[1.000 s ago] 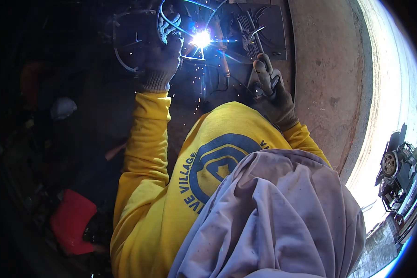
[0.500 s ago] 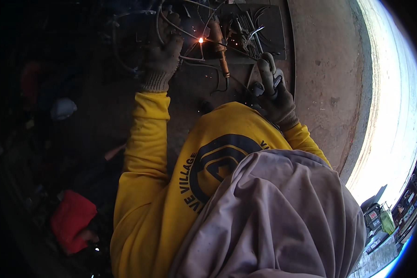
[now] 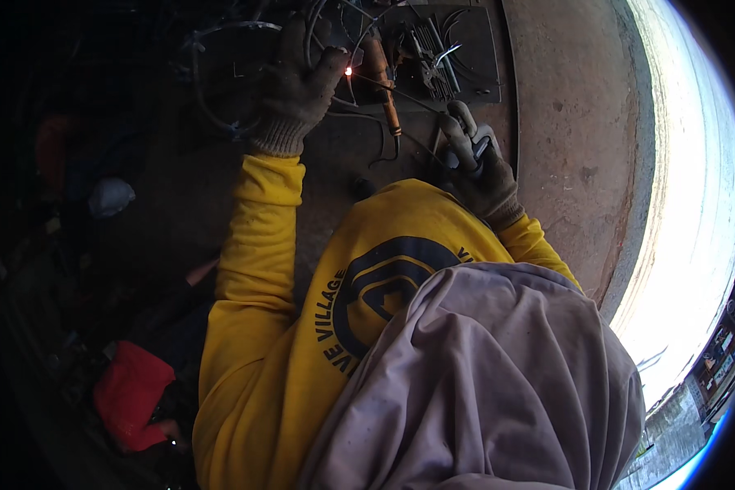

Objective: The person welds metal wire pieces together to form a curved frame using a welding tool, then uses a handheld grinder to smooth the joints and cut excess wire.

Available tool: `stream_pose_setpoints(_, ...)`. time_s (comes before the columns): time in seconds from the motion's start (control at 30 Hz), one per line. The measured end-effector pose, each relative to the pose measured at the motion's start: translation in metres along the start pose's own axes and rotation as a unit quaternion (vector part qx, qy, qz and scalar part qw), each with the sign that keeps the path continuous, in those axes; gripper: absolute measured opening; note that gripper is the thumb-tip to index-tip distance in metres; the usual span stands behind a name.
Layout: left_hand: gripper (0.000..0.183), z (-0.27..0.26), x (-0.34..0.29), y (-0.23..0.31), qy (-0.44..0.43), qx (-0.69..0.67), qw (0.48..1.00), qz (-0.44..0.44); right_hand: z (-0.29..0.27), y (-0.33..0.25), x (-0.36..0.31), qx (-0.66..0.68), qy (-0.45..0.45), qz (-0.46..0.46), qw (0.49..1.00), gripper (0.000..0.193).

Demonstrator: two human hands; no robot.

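Note:
My left hand (image 3: pixel 302 94), in a knitted work glove, is closed on a bent metal rod (image 3: pixel 309 37) of a wire-like frame. A small red-hot spot (image 3: pixel 349 72) glows at a joint beside its thumb. My gloved right hand (image 3: pixel 483 167) grips a welding electrode holder (image 3: pixel 464 140). A thin welding electrode (image 3: pixel 408 98) runs from the holder toward the glowing spot; I cannot tell whether its tip touches. Just right of the spot lies an orange angle grinder (image 3: pixel 379 69) with a dark cord.
A dark metal sheet (image 3: pixel 483 49) bears a bundle of metal rods (image 3: pixel 434 69) and a shiny plier-like tool (image 3: pixel 447 54). Another curved rod frame (image 3: pixel 196 77) is left of my left hand. At lower left is a person in red (image 3: pixel 131 396); a white cap (image 3: pixel 111 197) shows above.
The bright flare and flying sparks have died down to a small red glow. My left hand has shifted slightly right and up with the rod; my right hand has moved slightly left.

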State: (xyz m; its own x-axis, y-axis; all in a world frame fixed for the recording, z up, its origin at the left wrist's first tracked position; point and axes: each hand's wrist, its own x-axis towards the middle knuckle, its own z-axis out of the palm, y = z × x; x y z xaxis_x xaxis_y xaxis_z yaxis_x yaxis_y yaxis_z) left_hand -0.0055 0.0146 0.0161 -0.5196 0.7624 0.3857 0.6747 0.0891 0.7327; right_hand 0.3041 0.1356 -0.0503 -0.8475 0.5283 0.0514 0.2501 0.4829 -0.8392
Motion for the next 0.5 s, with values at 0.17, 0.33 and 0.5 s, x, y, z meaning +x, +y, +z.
stream_pose_setpoints(0.17,0.059,0.001,0.001,0.002,0.001,-0.021,0.997,-0.07,0.01,0.006,0.006,0.036,-0.002,-0.027,0.999,0.052)
stream_pose_setpoints(0.33,0.059,0.001,-0.001,-0.001,0.002,-0.035,0.997,-0.068,0.017,0.013,0.008,0.054,-0.007,-0.03,0.998,0.044)
stream_pose_setpoints(0.5,0.061,0.001,-0.001,-0.002,0.0,0.037,0.999,-0.002,0.022,0.003,0.013,0.376,-0.021,0.07,0.924,0.046)
